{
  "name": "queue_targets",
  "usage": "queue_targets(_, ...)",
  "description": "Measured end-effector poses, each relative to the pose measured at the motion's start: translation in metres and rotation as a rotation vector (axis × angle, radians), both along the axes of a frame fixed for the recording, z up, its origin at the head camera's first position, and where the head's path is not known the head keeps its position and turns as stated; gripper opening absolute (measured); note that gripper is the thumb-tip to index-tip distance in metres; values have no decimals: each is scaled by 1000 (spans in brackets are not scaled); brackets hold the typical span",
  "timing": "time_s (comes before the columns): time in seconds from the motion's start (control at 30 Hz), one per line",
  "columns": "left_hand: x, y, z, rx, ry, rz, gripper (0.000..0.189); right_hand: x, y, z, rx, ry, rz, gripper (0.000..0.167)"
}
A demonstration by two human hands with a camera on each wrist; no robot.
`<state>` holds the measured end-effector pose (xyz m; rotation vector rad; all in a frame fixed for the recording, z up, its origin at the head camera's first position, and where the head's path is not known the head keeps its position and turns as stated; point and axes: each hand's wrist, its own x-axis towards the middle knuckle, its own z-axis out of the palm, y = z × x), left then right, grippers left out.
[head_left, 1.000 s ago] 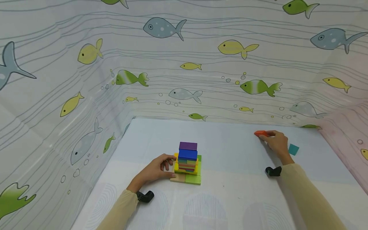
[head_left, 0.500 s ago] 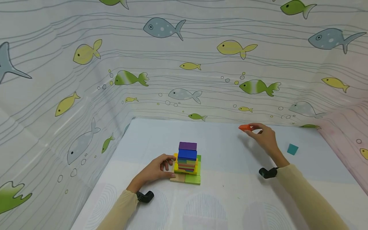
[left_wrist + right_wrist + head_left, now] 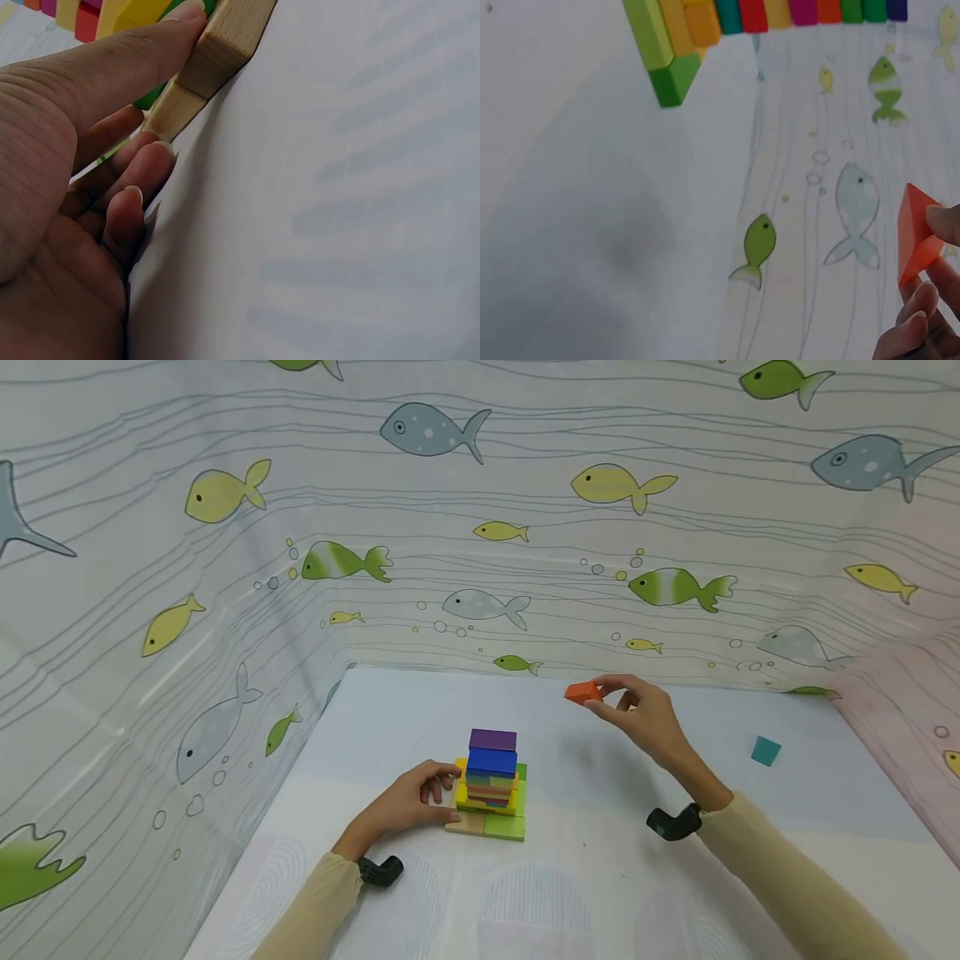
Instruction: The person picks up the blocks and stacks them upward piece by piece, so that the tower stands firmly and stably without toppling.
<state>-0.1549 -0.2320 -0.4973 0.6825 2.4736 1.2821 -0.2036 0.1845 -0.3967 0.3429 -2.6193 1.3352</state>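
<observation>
In the head view my right hand [image 3: 647, 720] pinches an orange triangular block [image 3: 581, 693] between thumb and fingers, in the air behind and right of a block tower [image 3: 491, 763]. The right wrist view shows the wedge shape of that orange block [image 3: 910, 229]. The tower is stacked in many colours, purple on top, with blue below it. Its base is of flat green and plain wood blocks [image 3: 505, 828]. My left hand [image 3: 401, 800] rests at the tower's left side. In the left wrist view its thumb touches a plain wooden block [image 3: 229, 37], while the other fingers bend loosely.
A teal block [image 3: 766, 751] lies on the white table [image 3: 600, 877] at the right. Fish-printed sheeting [image 3: 420, 510] surrounds the table at the back and sides. Each wrist carries a black camera; the right one [image 3: 673, 822] hangs over the table.
My right hand has carried the orange block leftward and slightly up, away from the teal block and closer to the tower. My left hand and the tower have stayed in place.
</observation>
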Motion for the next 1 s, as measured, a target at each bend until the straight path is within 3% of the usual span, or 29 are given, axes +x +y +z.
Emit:
queue_targets(0.4, 0, 0, 1, 3, -6, 1, 67, 32, -66, 32, -1, 94, 215, 38)
queue_targets(0.63, 0, 1, 1, 6, -23, 13, 67, 39, -92, 34, 12, 134, 321, 35)
queue_targets(1.0, 0, 0, 2, 9, -28, 13, 66, 40, -107, 31, 41, 184, 363, 34)
